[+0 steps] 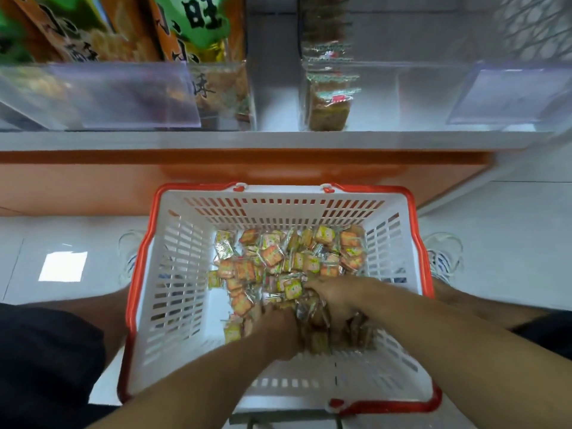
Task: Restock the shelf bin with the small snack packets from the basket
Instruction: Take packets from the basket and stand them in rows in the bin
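Observation:
A white basket [173,274] with a red rim stands on the floor below me. A heap of small orange and yellow snack packets [278,258] lies in its bottom. Both my hands are down in the heap, side by side. My left hand [278,332] has its fingers curled into the packets at the near middle. My right hand [337,298] digs in just to the right, fingers curled round a bunch of packets. Above, a clear shelf bin [402,94] sits on the white shelf, with a thin stack of packets [329,97] at its left end.
Large green and orange snack bags [198,32] fill the bin on the left behind a clear front panel. The shelf edge [247,140] and an orange base panel [93,181] run across above the basket. My shoes [445,255] flank the basket on the white tiled floor.

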A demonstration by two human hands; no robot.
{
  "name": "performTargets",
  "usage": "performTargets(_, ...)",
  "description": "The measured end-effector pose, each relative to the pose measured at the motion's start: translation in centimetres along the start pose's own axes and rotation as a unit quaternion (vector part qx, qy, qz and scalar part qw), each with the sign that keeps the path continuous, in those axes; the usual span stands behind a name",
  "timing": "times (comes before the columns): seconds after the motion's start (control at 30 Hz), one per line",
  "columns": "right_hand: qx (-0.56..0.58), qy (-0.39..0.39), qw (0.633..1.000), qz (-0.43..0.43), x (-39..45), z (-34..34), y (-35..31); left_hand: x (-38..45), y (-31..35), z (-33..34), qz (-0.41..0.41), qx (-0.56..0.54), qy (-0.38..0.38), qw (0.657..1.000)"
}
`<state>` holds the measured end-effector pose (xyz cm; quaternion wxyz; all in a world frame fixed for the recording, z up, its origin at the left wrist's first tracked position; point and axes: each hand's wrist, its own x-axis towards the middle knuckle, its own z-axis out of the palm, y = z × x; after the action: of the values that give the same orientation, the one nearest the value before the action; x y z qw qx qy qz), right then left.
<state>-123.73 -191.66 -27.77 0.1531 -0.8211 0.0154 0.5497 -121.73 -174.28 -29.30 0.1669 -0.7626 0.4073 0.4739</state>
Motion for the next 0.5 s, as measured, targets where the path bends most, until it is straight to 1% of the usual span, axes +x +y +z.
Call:
performTargets(0.07, -0.005, -0.061, 0.998, -0.014, -0.5, -1.1, 0.0, 0.2, -0.2, -0.2, -0.018, -0.056, 0.008, 0.998)
performTargets(0.13, 0.008, -0.106, 0.994, -0.017, -0.9, -1.7, -0.1, 0.3, -0.2, -0.2, -0.009, -0.109, 0.019, 0.994)
performTargets(0.17, 0.015, -0.104, 0.994, -0.013, -1.1, -1.7, -0.2, 0.4, -0.2, 0.0, -0.009, -0.145, 0.025, 0.989)
performTargets(0.23, 0.004, -0.053, 0.999, -0.007, -1.2, -1.2, -0.4, 0.5, -0.4, 0.2, -0.018, -0.210, 0.039, 0.977)
performTargets(0.27, -0.017, -0.026, 0.999, -0.010, -1.3, -0.8, -0.3, 0.5, -0.5, 0.2, -0.022, -0.231, 0.044, 0.972)
performTargets(0.33, -0.058, 0.002, 0.998, -0.013, -1.2, -0.3, -0.4, 0.7, -1.0, 0.2, -0.021, -0.277, 0.051, 0.959)
performTargets(0.43, -0.123, 0.024, 0.992, -0.020, -0.9, 0.4, -0.7, 0.8, -1.8, -0.3, -0.012, -0.373, 0.053, 0.926)
performTargets(0.5, -0.137, 0.032, 0.990, -0.015, -0.7, 0.6, -0.8, 0.9, -2.1, -0.6, -0.014, -0.434, 0.043, 0.900)
